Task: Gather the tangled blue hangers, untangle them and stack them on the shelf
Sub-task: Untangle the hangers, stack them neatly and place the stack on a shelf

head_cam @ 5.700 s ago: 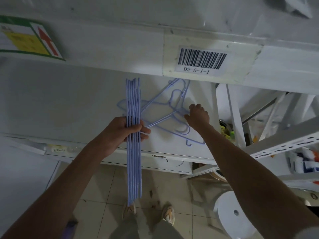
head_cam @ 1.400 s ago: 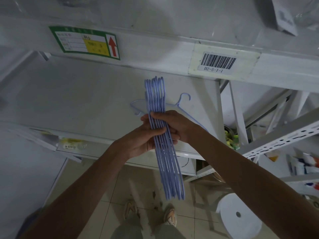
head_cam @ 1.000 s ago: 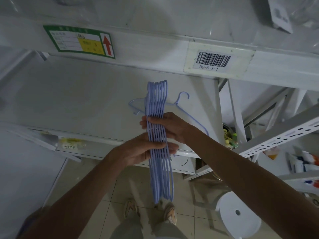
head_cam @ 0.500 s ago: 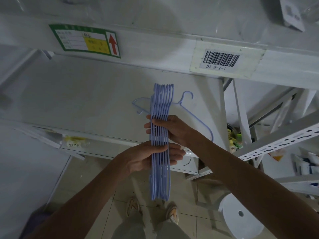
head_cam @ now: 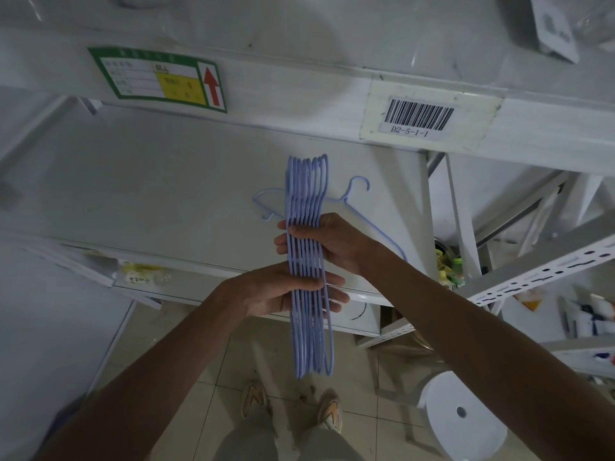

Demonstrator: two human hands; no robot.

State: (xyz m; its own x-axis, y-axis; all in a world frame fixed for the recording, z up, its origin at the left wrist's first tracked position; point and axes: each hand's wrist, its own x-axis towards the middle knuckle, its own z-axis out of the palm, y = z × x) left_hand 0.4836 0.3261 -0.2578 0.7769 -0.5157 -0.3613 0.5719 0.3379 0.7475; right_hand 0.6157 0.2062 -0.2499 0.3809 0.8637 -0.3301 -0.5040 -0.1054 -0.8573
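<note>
Both hands gripping the blue hanger bundle (head_cam: 307, 261) above the shelf (head_cam: 166, 194).
Left hand (head_cam: 276, 291) is clasping below, right hand (head_cam: 327, 241) above; one loose hanger (head_cam: 357, 188) is lying behind.

A bundle of hangers (head_cam: 307, 261) stands upright above the shelf's (head_cam: 149, 194) front edge, gripped between the right hand (head_cam: 327, 241) above and the left hand (head_cam: 283, 289) below. Behind it, one hanger (head_cam: 357, 194) lies on the shelf. A stool (head_cam: 462, 417) stands on the floor to the right.

A green label (head_cam: 156, 79) with a red arrow and a barcode sticker (head_cam: 418, 116) marked D2-5-1-1 sit on a white beam. A white stool (head_cam: 462, 415) stands on the tiled floor (head_cam: 213, 357).
</note>
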